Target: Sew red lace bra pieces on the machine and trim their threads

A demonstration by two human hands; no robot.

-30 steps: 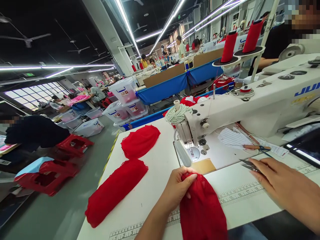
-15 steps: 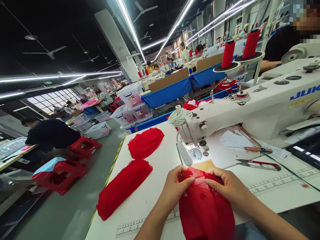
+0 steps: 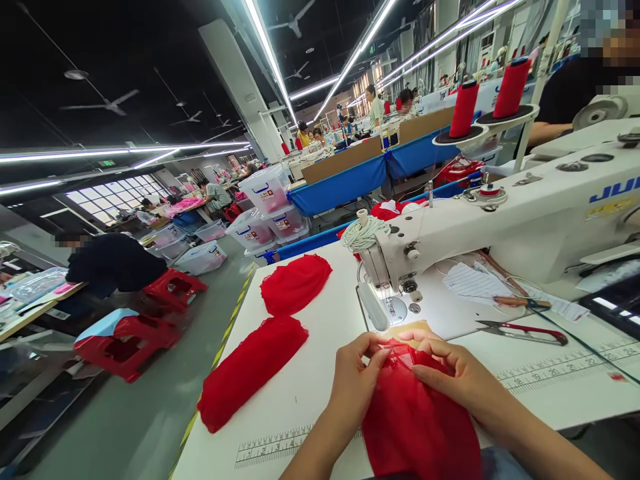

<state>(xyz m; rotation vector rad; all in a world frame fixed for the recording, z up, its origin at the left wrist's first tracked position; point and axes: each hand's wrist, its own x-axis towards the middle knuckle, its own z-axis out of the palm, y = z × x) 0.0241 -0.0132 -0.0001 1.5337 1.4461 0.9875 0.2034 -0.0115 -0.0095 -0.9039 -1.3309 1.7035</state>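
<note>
Both hands pinch the top edge of a red mesh fabric piece [image 3: 415, 420] that lies on the white sewing table [image 3: 310, 393] and hangs over its near edge. My left hand [image 3: 357, 377] grips its upper left corner. My right hand [image 3: 450, 373] holds the upper right edge, fingers spread over the cloth. The piece sits just in front of the needle plate [image 3: 395, 310] of the white sewing machine [image 3: 500, 213]. Red-handled thread snips [image 3: 523, 330] lie on the table to the right of my hands.
Two more red mesh pieces [image 3: 253, 370] [image 3: 295, 283] lie on the table's left half. A cord spool [image 3: 364, 232] and two red thread cones [image 3: 487, 97] stand on the machine. Papers [image 3: 470, 280] lie under its arm. Red stools, plastic bins and other workers fill the aisle at left.
My right hand left the thread snips on the table and came over to the red piece. Both hands now pinch its top edge and have shifted it slightly toward the needle.
</note>
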